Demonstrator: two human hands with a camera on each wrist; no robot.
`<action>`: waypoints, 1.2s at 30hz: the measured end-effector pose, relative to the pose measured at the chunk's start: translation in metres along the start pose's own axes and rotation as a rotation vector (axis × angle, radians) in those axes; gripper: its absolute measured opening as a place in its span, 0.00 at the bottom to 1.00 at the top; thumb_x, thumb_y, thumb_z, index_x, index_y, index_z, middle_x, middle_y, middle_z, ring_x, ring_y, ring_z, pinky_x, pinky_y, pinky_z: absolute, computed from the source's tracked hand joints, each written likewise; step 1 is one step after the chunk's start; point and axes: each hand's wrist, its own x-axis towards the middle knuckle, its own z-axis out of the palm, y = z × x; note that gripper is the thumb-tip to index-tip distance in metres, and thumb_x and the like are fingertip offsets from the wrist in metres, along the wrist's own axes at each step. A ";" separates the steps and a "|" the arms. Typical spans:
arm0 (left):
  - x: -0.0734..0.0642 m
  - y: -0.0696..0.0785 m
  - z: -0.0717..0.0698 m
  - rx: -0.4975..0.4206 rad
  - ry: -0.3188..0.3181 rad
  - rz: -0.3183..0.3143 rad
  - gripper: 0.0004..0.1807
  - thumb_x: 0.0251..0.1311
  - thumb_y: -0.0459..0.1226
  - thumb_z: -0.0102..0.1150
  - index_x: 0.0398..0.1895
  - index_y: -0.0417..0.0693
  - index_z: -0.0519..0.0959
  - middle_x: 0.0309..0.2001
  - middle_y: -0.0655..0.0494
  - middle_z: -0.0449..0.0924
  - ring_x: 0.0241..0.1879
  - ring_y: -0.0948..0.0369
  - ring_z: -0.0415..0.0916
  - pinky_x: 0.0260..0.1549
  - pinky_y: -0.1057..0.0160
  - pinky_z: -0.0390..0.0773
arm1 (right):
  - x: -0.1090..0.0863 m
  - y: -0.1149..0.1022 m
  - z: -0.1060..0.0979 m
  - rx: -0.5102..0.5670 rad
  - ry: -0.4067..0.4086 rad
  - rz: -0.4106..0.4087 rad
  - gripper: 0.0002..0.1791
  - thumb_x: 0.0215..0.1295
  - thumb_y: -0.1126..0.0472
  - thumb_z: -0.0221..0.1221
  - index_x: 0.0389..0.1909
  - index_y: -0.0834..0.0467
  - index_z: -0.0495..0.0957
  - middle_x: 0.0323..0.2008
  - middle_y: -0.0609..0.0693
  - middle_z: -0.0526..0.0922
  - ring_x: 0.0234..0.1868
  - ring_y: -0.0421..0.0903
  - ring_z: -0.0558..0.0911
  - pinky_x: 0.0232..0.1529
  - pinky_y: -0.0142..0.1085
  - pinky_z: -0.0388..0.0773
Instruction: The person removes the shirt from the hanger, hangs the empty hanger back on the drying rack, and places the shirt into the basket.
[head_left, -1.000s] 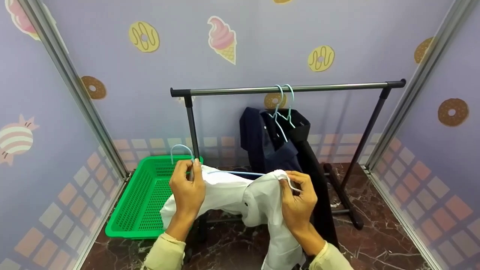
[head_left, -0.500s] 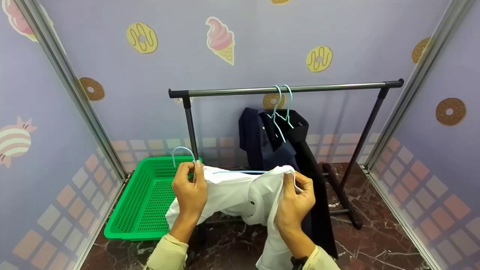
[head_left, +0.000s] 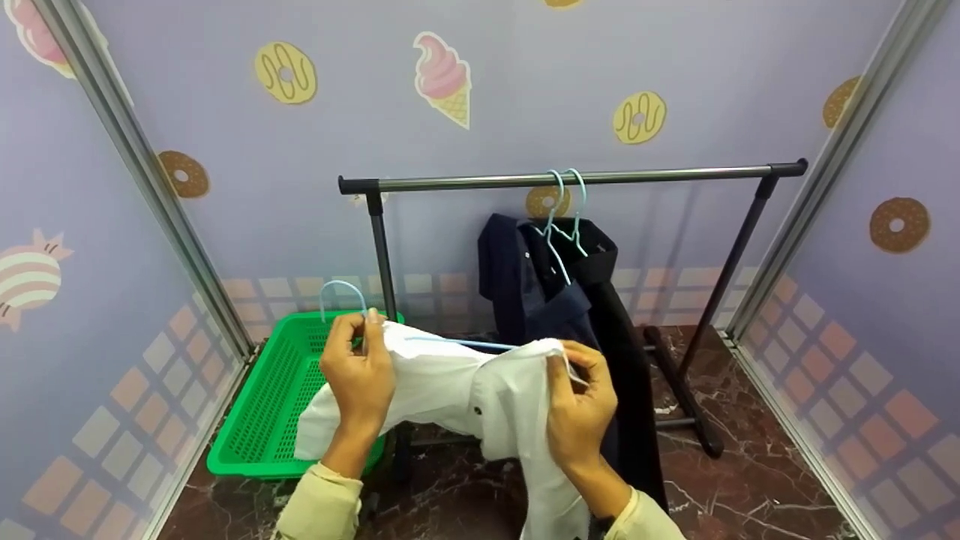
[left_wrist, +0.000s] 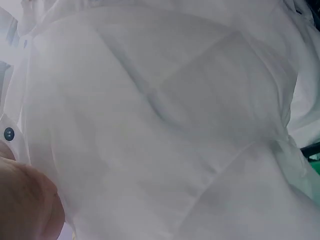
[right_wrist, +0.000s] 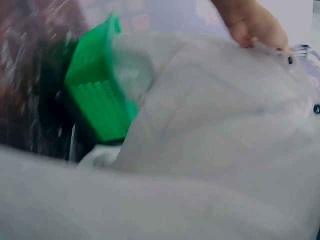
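A white shirt (head_left: 442,386) with dark buttons is stretched between both hands, partly over a light blue hanger (head_left: 480,344). My left hand (head_left: 361,375) pinches the hanger just below its hook, with the shirt's edge at the fingertips. On the other side, my right hand (head_left: 583,409) pinches the shirt's edge near the far end of the hanger bar, that end being hidden by cloth. White fabric (left_wrist: 150,125) fills most of the left wrist view, a dark button (left_wrist: 9,134) at its left. Cloth (right_wrist: 215,120) also covers much of the right wrist view.
Behind the shirt stands a black-and-metal clothes rack (head_left: 465,182). A navy garment (head_left: 514,277) and a black garment (head_left: 604,262) hang there on light blue hangers. A green basket (head_left: 251,450) sits on the dark marbled floor at the left. Patterned walls (head_left: 900,315) enclose the space.
Over the last half second, both hands have shifted left with the shirt and hanger, the left one also rising slightly. Earlier, the right hand moved a little toward the left. Both grips remain.
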 end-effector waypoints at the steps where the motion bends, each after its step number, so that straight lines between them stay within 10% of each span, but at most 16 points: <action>1: 0.001 0.000 -0.001 -0.002 0.000 -0.012 0.14 0.75 0.32 0.61 0.28 0.37 0.82 0.31 0.46 0.83 0.33 0.67 0.73 0.36 0.70 0.71 | -0.001 0.001 -0.001 -0.003 -0.022 -0.043 0.04 0.65 0.78 0.67 0.38 0.72 0.82 0.45 0.49 0.88 0.47 0.42 0.88 0.46 0.29 0.88; 12: 0.004 -0.002 -0.002 -0.012 -0.019 -0.164 0.14 0.78 0.35 0.59 0.32 0.34 0.82 0.38 0.41 0.89 0.39 0.63 0.84 0.38 0.74 0.78 | 0.005 0.014 -0.007 0.095 -0.146 -0.211 0.07 0.60 0.85 0.63 0.37 0.76 0.80 0.46 0.57 0.88 0.51 0.48 0.89 0.54 0.32 0.87; 22: 0.006 -0.005 -0.008 -0.020 0.028 -0.170 0.15 0.77 0.35 0.60 0.31 0.35 0.83 0.36 0.43 0.90 0.28 0.72 0.75 0.26 0.74 0.70 | 0.008 0.017 -0.010 0.079 -0.208 -0.495 0.13 0.51 0.89 0.65 0.37 0.74 0.83 0.43 0.72 0.85 0.54 0.55 0.89 0.61 0.39 0.86; 29: 0.008 -0.014 -0.006 -0.029 0.066 -0.161 0.14 0.76 0.34 0.61 0.31 0.33 0.84 0.36 0.39 0.90 0.27 0.73 0.75 0.26 0.74 0.69 | 0.011 0.020 -0.012 0.001 -0.234 -0.690 0.05 0.62 0.77 0.70 0.35 0.75 0.83 0.38 0.73 0.83 0.48 0.59 0.88 0.59 0.36 0.87; 36: 0.007 -0.017 -0.003 -0.016 0.088 -0.171 0.16 0.77 0.34 0.61 0.29 0.32 0.81 0.36 0.39 0.89 0.30 0.72 0.77 0.28 0.74 0.71 | 0.003 0.021 -0.009 -0.061 -0.160 -0.597 0.10 0.53 0.85 0.69 0.34 0.73 0.82 0.38 0.68 0.85 0.43 0.58 0.88 0.54 0.34 0.87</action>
